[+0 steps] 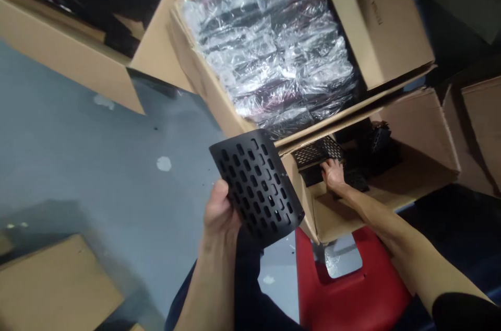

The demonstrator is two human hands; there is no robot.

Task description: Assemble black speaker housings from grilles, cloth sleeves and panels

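My left hand (219, 207) is closed around a black perforated sleeve (256, 187), its thumb against the near side. The curved plastic piece has rows of rounded slots and is held tilted above the floor. My right hand (333, 173) reaches down into an open cardboard box (410, 158), its fingers bent at the edge of another black perforated piece (317, 153). The fingertips there are partly hidden. Farther right in the same box lies one more dark slotted part (379, 138), in shadow.
A large carton (213, 88) of plastic-wrapped dark items (274, 54) stands just beyond my hands. A red plastic stool (348, 299) is under the open box. Other cartons stand at the upper left (70, 51) and lower left (58, 284) on the grey floor (129, 164).
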